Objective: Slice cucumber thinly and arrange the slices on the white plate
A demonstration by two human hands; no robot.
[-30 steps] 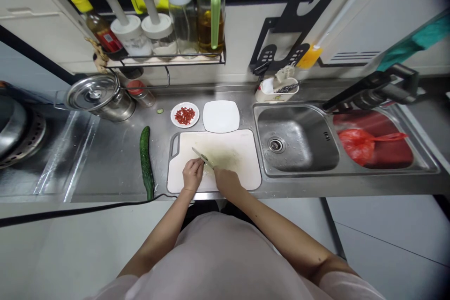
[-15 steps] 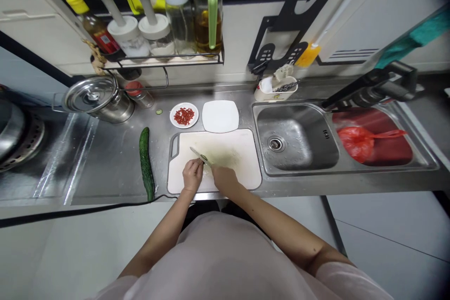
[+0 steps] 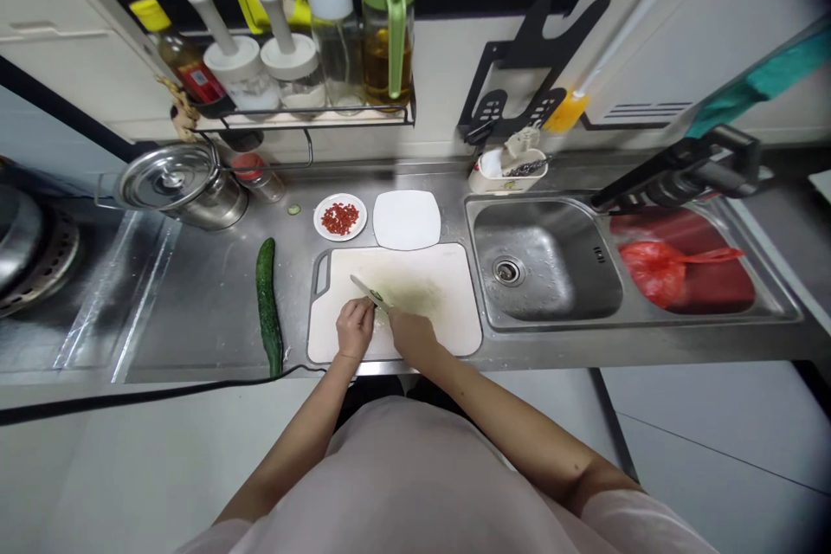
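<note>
A white cutting board [image 3: 441, 286] lies on the steel counter in front of me. My right hand [image 3: 410, 334] grips the handle of a knife [image 3: 364, 289] whose blade points up and to the left over the board. My left hand [image 3: 355, 327] is curled with its fingertips pressed down right next to the blade, on something small I cannot make out. A slice of green sticks to the blade. A whole cucumber [image 3: 267, 305] lies on the counter to the left of the board.
Behind the board are a small plate of chopped red chilli [image 3: 340, 218] and an empty white square plate [image 3: 407, 220]. A double sink [image 3: 545, 264] lies to the right, with a red bag [image 3: 655, 267] in its far basin. A lidded steel pot [image 3: 178, 180] and a condiment rack [image 3: 305, 108] sit at the back left.
Both hands and the knife stay at the same spot on the board; only the head camera has shifted slightly.
</note>
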